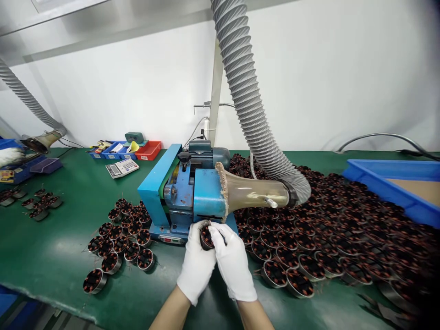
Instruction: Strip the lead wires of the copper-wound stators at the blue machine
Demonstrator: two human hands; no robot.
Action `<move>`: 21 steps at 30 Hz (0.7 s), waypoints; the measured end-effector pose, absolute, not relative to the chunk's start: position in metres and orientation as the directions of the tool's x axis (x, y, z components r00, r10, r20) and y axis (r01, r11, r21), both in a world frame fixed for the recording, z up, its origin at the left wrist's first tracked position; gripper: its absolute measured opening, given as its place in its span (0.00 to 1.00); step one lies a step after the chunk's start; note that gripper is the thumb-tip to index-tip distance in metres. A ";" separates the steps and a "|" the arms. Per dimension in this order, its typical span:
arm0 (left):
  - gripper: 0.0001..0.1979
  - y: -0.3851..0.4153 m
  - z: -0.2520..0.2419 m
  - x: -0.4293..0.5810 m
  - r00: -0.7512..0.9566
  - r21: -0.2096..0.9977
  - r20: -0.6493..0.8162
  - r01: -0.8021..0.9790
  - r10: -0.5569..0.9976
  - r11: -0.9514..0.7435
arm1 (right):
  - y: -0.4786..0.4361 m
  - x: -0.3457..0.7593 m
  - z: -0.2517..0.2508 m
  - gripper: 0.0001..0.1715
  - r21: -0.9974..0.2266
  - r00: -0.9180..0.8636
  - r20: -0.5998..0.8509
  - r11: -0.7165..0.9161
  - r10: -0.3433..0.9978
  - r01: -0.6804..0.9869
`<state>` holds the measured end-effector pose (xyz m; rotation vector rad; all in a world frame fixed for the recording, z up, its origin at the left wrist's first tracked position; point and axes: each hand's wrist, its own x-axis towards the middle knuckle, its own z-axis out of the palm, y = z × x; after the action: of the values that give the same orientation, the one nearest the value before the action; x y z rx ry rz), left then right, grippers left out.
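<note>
Both my hands wear white gloves and meet in front of a blue belt-driven machine [208,190]. My left hand [197,263] is closed around a motor stator [206,238], a round part with copper windings and a dark middle. My right hand [230,256] is closed too, its thumb and finger pinching at the stator's upper right edge. Whether a thin wire lies between those fingertips cannot be made out. The stator is tilted toward the machine's slot, just below the blue cover. A translucent funnel [257,191] is fixed to the cover's right side.
Several stators [120,240] stand left of the machine, and a dense field of them [309,238] covers the right. A grey hose [244,82] drops to the funnel. Behind are a calculator [122,168], small bins [148,150] and a blue tray [378,178]. Another person's gloved hand [10,156] shows far left.
</note>
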<state>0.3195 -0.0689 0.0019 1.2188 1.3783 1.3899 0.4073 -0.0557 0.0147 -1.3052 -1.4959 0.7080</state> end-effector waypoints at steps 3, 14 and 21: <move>0.16 -0.065 0.002 0.321 -0.214 0.996 0.080 0.066 0.973 -0.067 | -0.053 0.408 0.017 0.16 -0.891 0.064 0.309 0.265 0.949 0.368; 0.17 -0.100 -0.008 0.313 -0.148 0.984 0.173 0.074 0.974 -0.163 | -0.086 0.410 0.000 0.10 -0.784 0.092 0.521 0.432 0.849 0.446; 0.15 -0.070 -0.007 0.317 -0.179 0.994 0.094 0.072 0.979 -0.082 | -0.058 0.408 0.007 0.14 -0.846 0.062 0.377 0.316 0.924 0.429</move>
<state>0.3167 -0.0705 -0.0067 1.2308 1.3493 1.3808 0.4076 -0.0578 0.0069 -1.2813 -1.5443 0.5981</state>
